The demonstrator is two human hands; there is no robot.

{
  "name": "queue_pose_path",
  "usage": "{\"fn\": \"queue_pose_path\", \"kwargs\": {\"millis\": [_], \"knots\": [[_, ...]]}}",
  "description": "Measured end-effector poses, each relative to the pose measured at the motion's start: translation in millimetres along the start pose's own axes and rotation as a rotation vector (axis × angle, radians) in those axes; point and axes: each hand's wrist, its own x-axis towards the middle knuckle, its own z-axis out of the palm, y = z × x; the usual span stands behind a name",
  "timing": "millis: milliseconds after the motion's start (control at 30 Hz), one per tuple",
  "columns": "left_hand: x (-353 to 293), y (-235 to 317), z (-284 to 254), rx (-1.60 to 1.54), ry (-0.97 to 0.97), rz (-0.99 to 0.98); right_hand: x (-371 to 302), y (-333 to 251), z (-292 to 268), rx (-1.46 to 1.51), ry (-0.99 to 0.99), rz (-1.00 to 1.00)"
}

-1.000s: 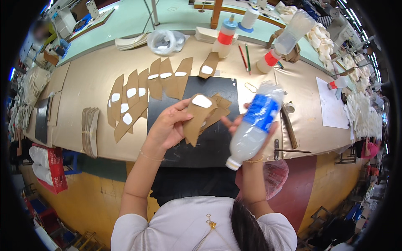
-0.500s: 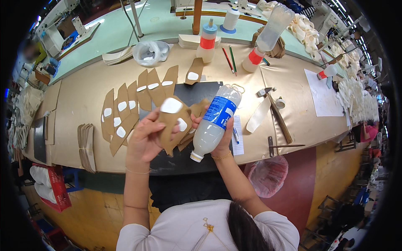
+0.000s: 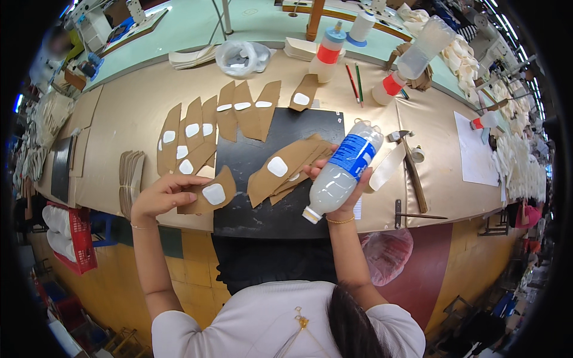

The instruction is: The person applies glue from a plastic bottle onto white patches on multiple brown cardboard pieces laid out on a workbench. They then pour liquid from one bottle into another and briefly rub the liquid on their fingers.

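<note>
My left hand (image 3: 163,200) pinches a brown leather-like piece (image 3: 224,180) with a white patch on it, over the left front edge of a black board (image 3: 239,224). In my right hand (image 3: 348,206) is a clear plastic bottle (image 3: 325,190) with a blue label and whitish liquid, tilted with its white-ringed neck down toward me. The fingertips of that hand reach past the bottle to a fanned stack of brown pieces (image 3: 262,185) on the board. The top piece of the stack also bears a white patch.
Several patched brown pieces (image 3: 227,122) lie in rows at the back left, with a banded bundle (image 3: 128,179) beside them. A hammer (image 3: 413,176), pencils (image 3: 359,83), glue bottles (image 3: 327,56) and a plastic bag (image 3: 239,58) stand or lie around the table.
My left hand has moved left and away from the stack, carrying one patched brown piece. The right hand still holds the bottle tilted. The whole view has shifted slightly.
</note>
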Motion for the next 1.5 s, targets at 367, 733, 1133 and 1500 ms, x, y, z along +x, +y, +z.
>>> {"fn": "queue_pose_path", "kwargs": {"millis": [367, 733, 1133, 1500], "knots": [[-41.5, -70.4, -23.6, 1.041, 0.75, -0.325, -7.8, -1.6, 13.0, -0.17, 0.03, -0.013], [96.6, -19.5, 105.8, 0.61, 0.602, 0.252, -19.2, -10.9, 28.8, -0.399, 0.068, -0.08], [106.6, -5.1, 142.2, 0.596, 0.737, 0.365, -26.2, -36.2, 27.9, -0.43, 0.103, -0.173], [102.7, -1.1, 133.7, 0.588, 0.642, 0.379, -30.4, -47.4, 35.0, -0.553, 0.123, -0.248]]}}
